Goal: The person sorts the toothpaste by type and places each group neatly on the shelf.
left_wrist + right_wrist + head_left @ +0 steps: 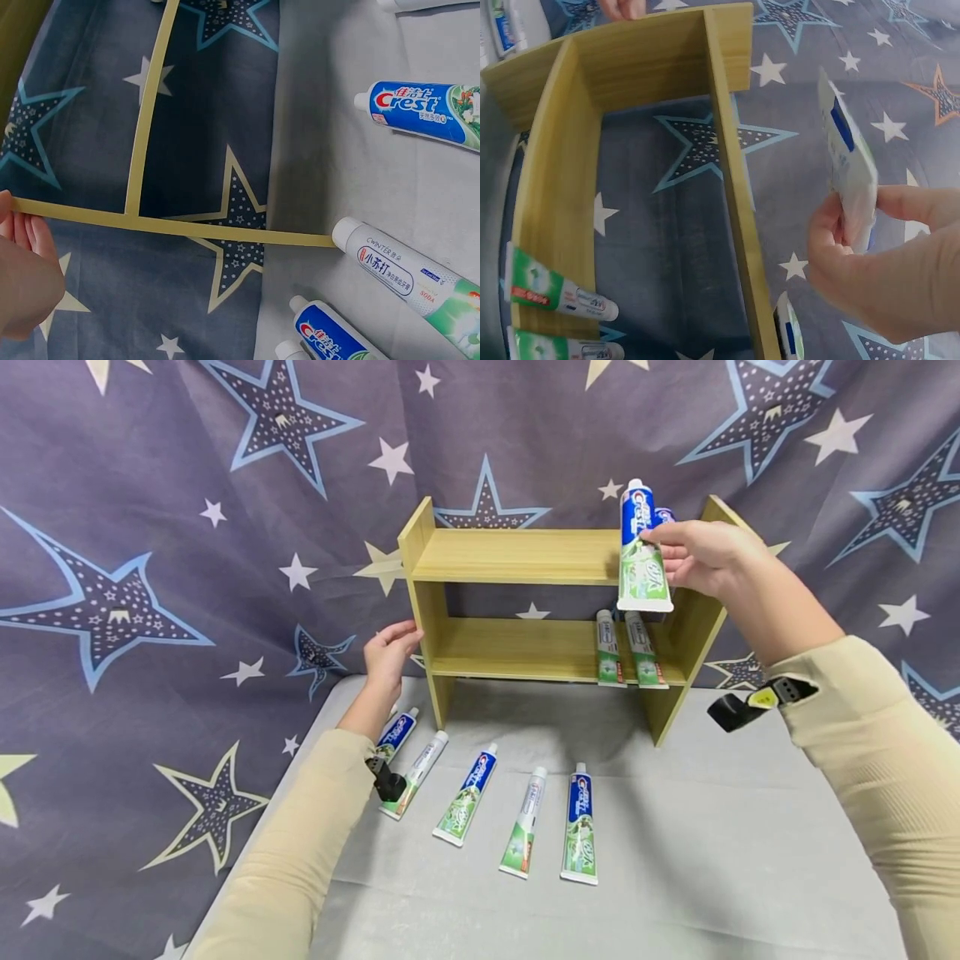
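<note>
Wooden shelf unit [525, 578]: lower tier [517, 647] bears two white-and-green tubes [608, 653] at right; upper tier [517, 550], one tube [789, 331], partly hidden. Right hand [707, 556] pinches a blue-and-green toothpaste tube [639, 547], cap up, near the upper tier's right end. Left hand [390, 653] touches the left side panel [430, 618]; whether it grips cannot be told.

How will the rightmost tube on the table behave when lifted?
The tube probably won't roll, since it flattens to a wide end. Its smooth printed skin may be slightly slippery, and its squeeze-tube shape suggests it could give when pinched.
</note>
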`<state>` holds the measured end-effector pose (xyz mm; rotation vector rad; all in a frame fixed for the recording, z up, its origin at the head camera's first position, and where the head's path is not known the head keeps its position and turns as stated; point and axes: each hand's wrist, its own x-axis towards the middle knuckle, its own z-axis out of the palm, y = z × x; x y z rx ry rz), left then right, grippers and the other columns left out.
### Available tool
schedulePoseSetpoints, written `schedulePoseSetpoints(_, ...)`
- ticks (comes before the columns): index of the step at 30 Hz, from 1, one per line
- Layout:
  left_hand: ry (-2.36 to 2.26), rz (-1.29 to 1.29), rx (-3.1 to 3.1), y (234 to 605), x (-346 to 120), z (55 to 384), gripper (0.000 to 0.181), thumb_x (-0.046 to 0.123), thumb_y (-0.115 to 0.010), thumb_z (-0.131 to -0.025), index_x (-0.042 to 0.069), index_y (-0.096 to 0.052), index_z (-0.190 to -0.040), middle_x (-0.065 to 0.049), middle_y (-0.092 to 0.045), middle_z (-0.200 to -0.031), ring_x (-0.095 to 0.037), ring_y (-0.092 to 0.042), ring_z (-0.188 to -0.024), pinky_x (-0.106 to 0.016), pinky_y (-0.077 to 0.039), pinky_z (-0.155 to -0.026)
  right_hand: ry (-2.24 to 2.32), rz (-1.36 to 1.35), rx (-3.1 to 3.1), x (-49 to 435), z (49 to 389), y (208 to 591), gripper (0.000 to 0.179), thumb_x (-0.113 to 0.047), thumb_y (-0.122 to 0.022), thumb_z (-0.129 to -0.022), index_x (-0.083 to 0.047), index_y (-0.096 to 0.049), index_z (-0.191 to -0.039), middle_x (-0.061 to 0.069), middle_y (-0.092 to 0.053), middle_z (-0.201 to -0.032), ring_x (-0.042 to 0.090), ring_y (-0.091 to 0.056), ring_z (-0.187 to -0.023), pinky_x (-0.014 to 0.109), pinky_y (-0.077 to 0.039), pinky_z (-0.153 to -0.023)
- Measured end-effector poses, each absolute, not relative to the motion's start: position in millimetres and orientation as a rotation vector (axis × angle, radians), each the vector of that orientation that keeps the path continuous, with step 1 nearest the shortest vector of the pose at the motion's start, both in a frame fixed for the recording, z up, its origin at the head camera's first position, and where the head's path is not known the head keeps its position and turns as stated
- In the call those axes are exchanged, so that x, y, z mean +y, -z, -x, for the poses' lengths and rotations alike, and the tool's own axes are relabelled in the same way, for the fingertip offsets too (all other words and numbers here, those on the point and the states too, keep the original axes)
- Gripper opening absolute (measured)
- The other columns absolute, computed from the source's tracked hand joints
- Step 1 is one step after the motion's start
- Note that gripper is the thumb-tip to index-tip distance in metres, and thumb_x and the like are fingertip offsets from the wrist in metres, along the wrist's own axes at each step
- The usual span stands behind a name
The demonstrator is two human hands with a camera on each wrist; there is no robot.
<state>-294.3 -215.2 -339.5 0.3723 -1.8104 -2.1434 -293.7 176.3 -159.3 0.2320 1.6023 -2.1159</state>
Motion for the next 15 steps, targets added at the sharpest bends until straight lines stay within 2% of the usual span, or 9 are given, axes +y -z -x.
schedulePoseSetpoints(2, 2.138, -0.377, -1.813, 338.5, -214.4, 293.8, 0.031, 0.003, -0.069, -0.084, -0.002, -0.065, -0.114, 0.012, -0.065, -0.076, -0.001, -0.065, -0.076, -0.036, -0.051, -0.105, 2.134, -0.268, 1.573, 175.3, 299.3, 155.0, 0.057, -0.009, -0.058, -0.094, -0.026, -0.03, -0.141, 0.004, -0.061, -0.093, 0.011, -0.059, -0.099, 0.029, -0.057, -0.079)
schedulePoseSetpoints(4, 2.139, -0.382, -1.813, 337.6, -213.7, 293.2, 0.031, 0.003, -0.069, -0.084, -0.002, -0.065, -0.115, 0.012, -0.065, -0.076, -0.001, -0.065, -0.076, -0.036, -0.05, -0.105, 2.148, -0.308, 1.566, 173.0, 304.5, 151.6, 0.067, -0.009, -0.058, -0.093, -0.03, -0.023, -0.147, 0.001, -0.058, -0.102, 0.009, -0.052, -0.113, 0.028, -0.055, -0.093)
schedulePoseSetpoints(6, 2.14, -0.386, -1.815, 336.9, -213.0, 292.8, 0.032, 0.003, -0.069, -0.084, -0.002, -0.065, -0.115, 0.012, -0.065, -0.076, 0.0, -0.065, -0.075, -0.036, -0.05, -0.105, 2.151, -0.334, 1.604, 169.6, 309.0, 149.3, 0.072, -0.01, -0.059, -0.093, -0.031, -0.02, -0.149, -0.002, -0.054, -0.111, 0.006, -0.045, -0.123, 0.026, -0.046, -0.108)
schedulePoseSetpoints(8, 2.141, -0.391, -1.818, 336.7, -213.1, 292.4, 0.032, 0.003, -0.069, -0.084, -0.002, -0.065, -0.115, 0.013, -0.066, -0.076, 0.0, -0.065, -0.075, -0.036, -0.051, -0.105, 2.149, -0.354, 1.65, 165.7, 313.0, 148.0, 0.073, -0.01, -0.06, -0.092, -0.03, -0.019, -0.15, -0.005, -0.051, -0.118, 0.005, -0.041, -0.127, 0.025, -0.034, -0.118)
schedulePoseSetpoints(10, 2.142, -0.39, -1.818, 336.8, -213.3, 292.5, 0.031, 0.003, -0.069, -0.084, -0.002, -0.065, -0.115, 0.012, -0.066, -0.076, 0.0, -0.065, -0.075, -0.036, -0.051, -0.105, 2.14, -0.373, 1.699, 161.8, 316.5, 147.8, 0.073, -0.011, -0.06, -0.092, -0.028, -0.019, -0.15, -0.007, -0.049, -0.123, 0.004, -0.04, -0.129, 0.023, -0.026, -0.121)
schedulePoseSetpoints(15, 2.139, -0.394, -1.826, 337.8, -213.8, 293.3, 0.032, 0.003, -0.069, -0.084, -0.002, -0.065, -0.115, 0.012, -0.066, -0.077, -0.001, -0.065, -0.076, -0.03, -0.053, -0.101, 2.109, -0.433, 1.901, 151.1, 320.7, 150.5, 0.073, -0.013, -0.059, -0.093, -0.023, -0.017, -0.152, -0.007, -0.045, -0.134, 0.005, -0.041, -0.13, 0.021, -0.036, -0.115)
